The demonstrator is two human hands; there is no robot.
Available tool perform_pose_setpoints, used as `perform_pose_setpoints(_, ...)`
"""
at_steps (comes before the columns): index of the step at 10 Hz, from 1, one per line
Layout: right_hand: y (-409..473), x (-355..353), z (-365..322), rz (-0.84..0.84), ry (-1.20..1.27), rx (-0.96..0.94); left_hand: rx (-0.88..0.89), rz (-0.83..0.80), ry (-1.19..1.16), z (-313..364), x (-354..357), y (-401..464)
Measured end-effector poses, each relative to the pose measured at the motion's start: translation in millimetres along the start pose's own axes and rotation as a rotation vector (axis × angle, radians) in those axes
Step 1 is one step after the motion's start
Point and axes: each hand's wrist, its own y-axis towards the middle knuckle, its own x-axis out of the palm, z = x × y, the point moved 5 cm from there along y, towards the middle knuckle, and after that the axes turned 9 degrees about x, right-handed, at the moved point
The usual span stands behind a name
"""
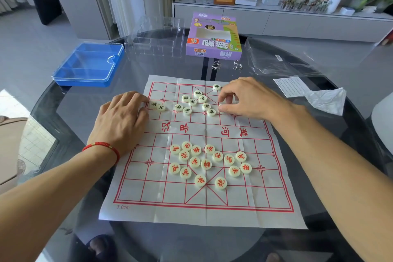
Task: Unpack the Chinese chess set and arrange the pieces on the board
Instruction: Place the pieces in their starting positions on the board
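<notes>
The paper board (pixel 212 204) with red lines lies flat on the glass table. Several cream pieces with black characters (pixel 192 102) are scattered across its far half. One black piece (pixel 216 87) sits on the far line. Cream pieces with red characters (pixel 206 164) lie in a loose heap on the near half. My left hand (pixel 122 119) rests at the board's left edge, its bent fingertips beside two black pieces (pixel 157 106). My right hand (pixel 244 100) hovers over the far right part, thumb and fingers pinching a pale piece (pixel 220 106) that is mostly hidden.
The blue piece case with its clear lid (pixel 89 66) stands at the far left, a clear plastic insert (pixel 157 38) and the purple game box (pixel 213 38) behind the board. Two metal rings (pixel 236 65), a plastic bag (pixel 276 59), a leaflet (pixel 289 86) and a tissue (pixel 327 100) lie at the right.
</notes>
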Motion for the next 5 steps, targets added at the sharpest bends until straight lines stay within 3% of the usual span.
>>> perform_pose_setpoints(5,-27.6,-10.5,9.4,-0.162,-0.05,0.086,0.004,0.008,-0.009,-0.1,0.4,-0.6)
